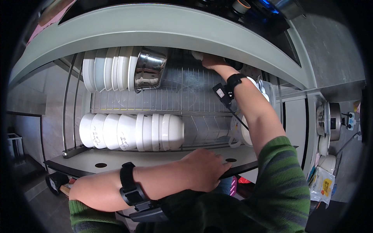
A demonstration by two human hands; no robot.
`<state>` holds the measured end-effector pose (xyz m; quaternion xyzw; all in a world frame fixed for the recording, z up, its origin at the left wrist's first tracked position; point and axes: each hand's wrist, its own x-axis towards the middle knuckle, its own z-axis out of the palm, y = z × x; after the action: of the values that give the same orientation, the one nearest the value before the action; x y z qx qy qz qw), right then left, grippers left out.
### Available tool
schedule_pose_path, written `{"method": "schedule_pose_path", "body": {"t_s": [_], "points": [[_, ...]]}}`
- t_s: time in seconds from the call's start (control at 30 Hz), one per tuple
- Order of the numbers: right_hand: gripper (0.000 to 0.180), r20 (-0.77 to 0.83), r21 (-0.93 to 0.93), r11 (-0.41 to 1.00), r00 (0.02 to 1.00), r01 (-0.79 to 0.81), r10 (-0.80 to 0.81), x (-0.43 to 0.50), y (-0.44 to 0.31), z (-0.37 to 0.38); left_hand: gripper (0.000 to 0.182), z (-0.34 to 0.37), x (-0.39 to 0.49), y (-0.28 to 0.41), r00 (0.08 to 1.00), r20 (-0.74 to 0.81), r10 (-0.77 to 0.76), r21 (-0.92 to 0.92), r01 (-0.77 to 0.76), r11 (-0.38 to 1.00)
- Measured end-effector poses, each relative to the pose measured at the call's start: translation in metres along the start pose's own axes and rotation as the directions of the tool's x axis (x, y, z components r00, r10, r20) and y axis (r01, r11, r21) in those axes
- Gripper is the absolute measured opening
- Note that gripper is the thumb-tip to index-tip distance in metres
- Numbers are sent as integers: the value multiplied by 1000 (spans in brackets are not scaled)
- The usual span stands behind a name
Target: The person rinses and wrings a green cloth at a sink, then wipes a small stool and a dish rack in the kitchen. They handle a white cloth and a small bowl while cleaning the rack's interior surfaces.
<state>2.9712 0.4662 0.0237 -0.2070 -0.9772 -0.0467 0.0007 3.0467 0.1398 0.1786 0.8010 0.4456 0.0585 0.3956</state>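
Observation:
A pull-out dish drawer with a wire rack (174, 100) stands open before me. My right hand (214, 61) reaches to its back, partly hidden under the countertop edge. A soft white thing, seemingly a cloth (198, 55), shows at its fingers. My left hand (204, 169) grips the top edge of the drawer front (163, 158). Nested white bowls (131, 132) lie on their sides in the front row, some bearing writing. Upright plates (112, 70) fill the back left, beside a shiny steel container (151, 69).
Under my right forearm are a cup with a handle (235, 132) and other white ware. The countertop (163, 24) overhangs the drawer's back; above it is a black cooktop (215, 8) with a blue flame and a metal pot (288, 10). Appliances and a plastic packet (322, 185) stand at right.

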Motion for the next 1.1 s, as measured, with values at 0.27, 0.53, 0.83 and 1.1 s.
{"method": "schedule_pose_path", "body": {"t_s": [0.27, 0.53, 0.83, 1.1], "points": [[37, 516, 80, 987, 842, 137, -159, -84, -35, -53, 56, 1, 0, -1, 1000, -15, 8, 14, -8, 1000], [40, 126, 155, 988, 992, 11, -31, -26, -27, -51, 56, -2, -2, -1, 1000, -6, 9, -18, -9, 1000], [38, -63, 14, 999, 997, -35, 35, 21, -24, 17, 56, 1, 2, 0, 1000, -11, 7, -27, -8, 1000], [44, 272, 157, 968, 934, 196, -233, -62, -50, -28, 56, 0, 0, -1, 999, -46, 11, 35, -10, 999]]}}
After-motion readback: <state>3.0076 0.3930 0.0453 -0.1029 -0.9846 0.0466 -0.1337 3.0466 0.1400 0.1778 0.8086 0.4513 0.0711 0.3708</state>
